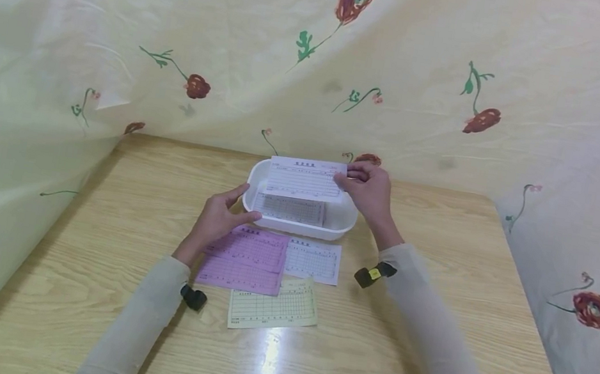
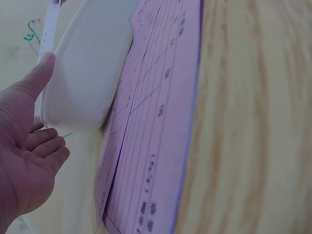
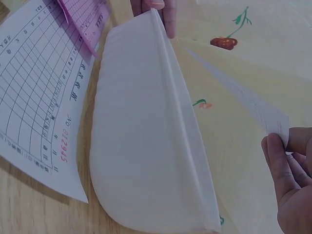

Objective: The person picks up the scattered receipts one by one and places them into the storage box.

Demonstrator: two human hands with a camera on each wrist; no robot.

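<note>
The right hand [image 1: 370, 194] pinches a white, rectangular paper slip printed with a ruled form [image 1: 303, 181] at its right end, thumb in front and fingers behind. The left hand [image 1: 216, 218] lies at the left end of a white, round-cornered tray [image 1: 305, 231], its thumb touching the rim, the other fingers loosely extended around the outside; it has hold of no paper.

The pinched slip is raised at the back of the tray, its free end unsupported. It should be very light and limp, easy to crease or tear; a gentle pinch at an edge or corner seems best. The tray looks light, smooth and fairly stiff, probably apt to slide if nudged, so its rim is the natural place to steady it.

Inside the tray lies another pale printed slip [image 1: 289, 210]. Just in front, two overlapping pink printed slips [image 1: 240, 276] partly cover a white gridded slip [image 1: 317, 263] and a pale yellow slip [image 1: 272, 311]. Lying flat, these would be hard to get a fingertip under, and overlapping sheets may drag together; a lifted corner offers the better hold.

All rest on a light wood-grain worktop [image 1: 396, 363], backed by cream cloth with red flowers [image 1: 242, 30].
</note>
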